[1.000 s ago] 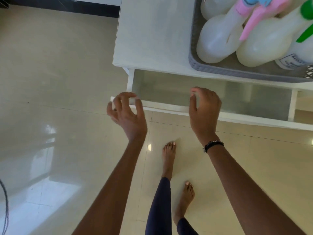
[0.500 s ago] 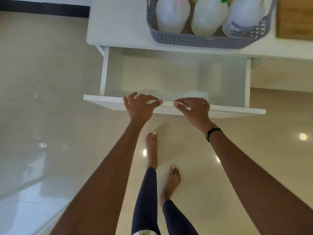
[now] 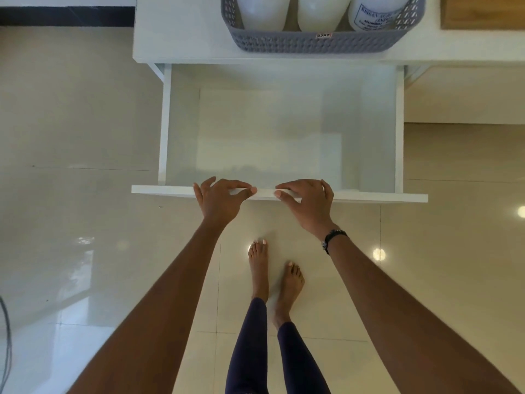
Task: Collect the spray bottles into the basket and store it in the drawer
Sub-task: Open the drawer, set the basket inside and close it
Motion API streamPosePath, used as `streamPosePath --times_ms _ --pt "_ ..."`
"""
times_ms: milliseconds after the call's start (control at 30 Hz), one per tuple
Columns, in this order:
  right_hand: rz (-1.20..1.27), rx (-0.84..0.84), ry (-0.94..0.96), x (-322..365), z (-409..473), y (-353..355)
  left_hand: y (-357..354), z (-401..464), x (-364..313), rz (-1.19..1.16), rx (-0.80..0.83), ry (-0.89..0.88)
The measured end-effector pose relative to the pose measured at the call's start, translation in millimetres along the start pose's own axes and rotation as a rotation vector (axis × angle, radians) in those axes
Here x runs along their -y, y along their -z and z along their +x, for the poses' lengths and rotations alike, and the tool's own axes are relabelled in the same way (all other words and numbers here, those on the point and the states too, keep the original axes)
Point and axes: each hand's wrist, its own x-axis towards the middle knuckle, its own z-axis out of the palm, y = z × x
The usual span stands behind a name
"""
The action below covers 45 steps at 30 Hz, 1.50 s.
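Note:
A grey woven basket (image 3: 312,44) stands on the white cabinet top (image 3: 181,32) at the upper edge of view. It holds three white spray bottles (image 3: 264,12), of which only the bodies show. Below it the white drawer (image 3: 272,132) is pulled far out and has nothing inside. My left hand (image 3: 220,199) and my right hand (image 3: 305,200) both grip the top edge of the drawer's front panel (image 3: 383,197), side by side near its middle, thumbs pointing at each other.
A wooden board (image 3: 483,12) lies on the cabinet top at the upper right. Glossy beige floor tiles (image 3: 71,137) surround the cabinet. My bare feet (image 3: 272,277) stand just in front of the drawer. A dark cable (image 3: 5,336) hangs at the left edge.
The drawer has slid out much farther toward me. Both hands, which were reaching for its front edge, now grip it. The view has pulled back.

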Motion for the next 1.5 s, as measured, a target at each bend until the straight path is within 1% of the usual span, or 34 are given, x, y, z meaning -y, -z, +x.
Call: streamPosePath --times_ms 233,400,567,667,733,800,867,933,1000,1067,1133,1233,1300,1500 --pt "-0.024 -0.007 0.027 -2.6 -17.9 -4.7 -8.0 -9.9 12.9 0.016 0.001 -0.019" --pt "-0.021 0.007 0.01 -2.2 -18.6 -3.5 -8.6 -10.1 13.0 0.017 -0.011 -0.022" --pt "-0.025 0.078 -0.04 1.4 -16.7 1.2 -7.7 -9.6 11.9 0.065 0.004 -0.03" --pt "0.016 0.167 -0.103 5.6 -11.7 9.5 -1.5 -7.8 6.3 0.092 0.073 -0.012" --pt "0.052 0.171 -0.153 10.2 -7.1 21.1 5.4 -3.7 -0.4 0.064 0.094 -0.017" --pt "0.076 0.073 -0.189 14.0 2.9 39.1 16.8 6.2 -11.0 -0.016 0.063 -0.047" --pt "0.068 -0.094 -0.188 17.1 18.4 63.5 35.4 22.1 -24.4 -0.104 0.01 -0.089" --pt "0.062 -0.303 -0.146 19.3 40.6 91.4 59.9 44.3 -40.5 -0.182 -0.061 -0.149" --pt "0.056 -0.483 -0.123 24.5 64.8 122.2 87.2 68.5 -61.6 -0.213 -0.129 -0.205" --pt "0.043 -0.636 -0.117 29.1 90.9 151.8 113.0 91.1 -85.8 -0.243 -0.193 -0.258" --pt "0.006 -0.737 -0.145 33.0 119.9 179.5 137.6 111.5 -111.1 -0.3 -0.228 -0.287" --pt "0.042 -0.779 -0.155 34.6 168.3 215.9 164.7 142.6 -143.3 -0.325 -0.26 -0.301" --pt "0.096 -0.762 -0.143 36.4 198.5 237.5 175.6 164.0 -160.5 -0.312 -0.278 -0.252" --pt "-0.006 -0.558 -0.144 28.9 262.2 272.3 181.6 213.7 -196.3 -0.301 -0.285 -0.11"
